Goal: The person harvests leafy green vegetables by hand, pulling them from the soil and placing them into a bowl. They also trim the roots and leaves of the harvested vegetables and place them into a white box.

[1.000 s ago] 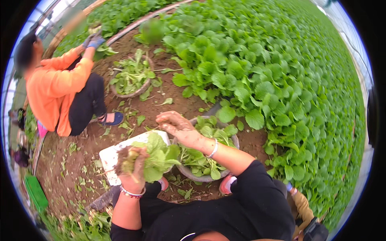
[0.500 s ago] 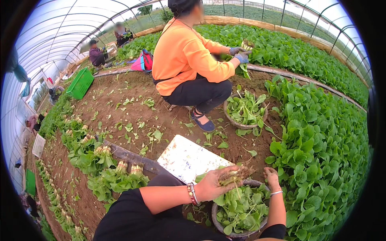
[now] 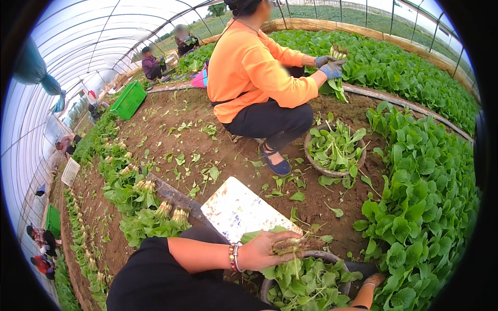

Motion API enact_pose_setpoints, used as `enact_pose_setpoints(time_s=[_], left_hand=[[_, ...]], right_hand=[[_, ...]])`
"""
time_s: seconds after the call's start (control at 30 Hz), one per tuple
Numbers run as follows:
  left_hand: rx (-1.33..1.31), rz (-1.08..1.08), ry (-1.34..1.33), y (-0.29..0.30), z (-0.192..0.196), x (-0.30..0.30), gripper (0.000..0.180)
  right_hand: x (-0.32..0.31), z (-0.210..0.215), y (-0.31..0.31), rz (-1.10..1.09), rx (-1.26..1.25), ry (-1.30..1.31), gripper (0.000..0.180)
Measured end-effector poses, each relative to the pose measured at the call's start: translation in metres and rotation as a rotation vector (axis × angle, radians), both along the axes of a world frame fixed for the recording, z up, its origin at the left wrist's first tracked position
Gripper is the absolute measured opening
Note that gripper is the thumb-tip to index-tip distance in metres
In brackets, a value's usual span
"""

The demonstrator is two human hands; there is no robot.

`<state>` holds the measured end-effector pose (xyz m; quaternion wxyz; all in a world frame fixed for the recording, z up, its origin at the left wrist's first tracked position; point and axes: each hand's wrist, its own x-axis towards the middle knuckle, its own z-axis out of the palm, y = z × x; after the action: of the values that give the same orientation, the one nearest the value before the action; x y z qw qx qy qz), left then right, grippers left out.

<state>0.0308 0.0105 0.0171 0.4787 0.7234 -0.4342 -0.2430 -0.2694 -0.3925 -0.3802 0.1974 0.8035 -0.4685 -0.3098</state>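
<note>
My left hand (image 3: 271, 251), with a beaded bracelet at its wrist, is closed round a bunch of leafy greens (image 3: 289, 243) with soil on their roots. The bunch is above a round basket (image 3: 332, 255) of loose green leaves (image 3: 311, 282). To the basket's right, my right hand (image 3: 375, 280) reaches low to the edge of the growing green plants (image 3: 415, 217); its fingertips are hidden there. Beyond my left hand a dirty white board (image 3: 244, 207) lies on the ground.
A person in an orange top (image 3: 264, 72) squats ahead, holding greens beside another basket (image 3: 334, 168). Tied bunches (image 3: 150, 189) lie in rows at left. A green crate (image 3: 129, 100) stands farther off; loose leaves litter the soil. Other people are in the background.
My right hand has moved right and down from beside the basket to the plants' edge. My left hand has shifted slightly left and down, still gripping the greens. The view has turned a little.
</note>
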Motion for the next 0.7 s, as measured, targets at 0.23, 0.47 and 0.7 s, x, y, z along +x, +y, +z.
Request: enact_pose_setpoints(time_s=[0.23,0.47,0.7], left_hand=[[0.071,-0.037,0.012,-0.016,-0.005,-0.001,0.044],[0.02,-0.019,-0.008,-0.008,-0.016,-0.003,0.042],[0.009,-0.036,0.314,-0.009,-0.01,-0.006,0.039]], right_hand=[[-0.01,-0.008,-0.012,-0.233,0.098,0.008,0.036],[0.014,0.009,-0.002,-0.284,0.163,0.035,0.034],[0.042,0.028,0.027,-0.278,0.134,-0.039,0.032]])
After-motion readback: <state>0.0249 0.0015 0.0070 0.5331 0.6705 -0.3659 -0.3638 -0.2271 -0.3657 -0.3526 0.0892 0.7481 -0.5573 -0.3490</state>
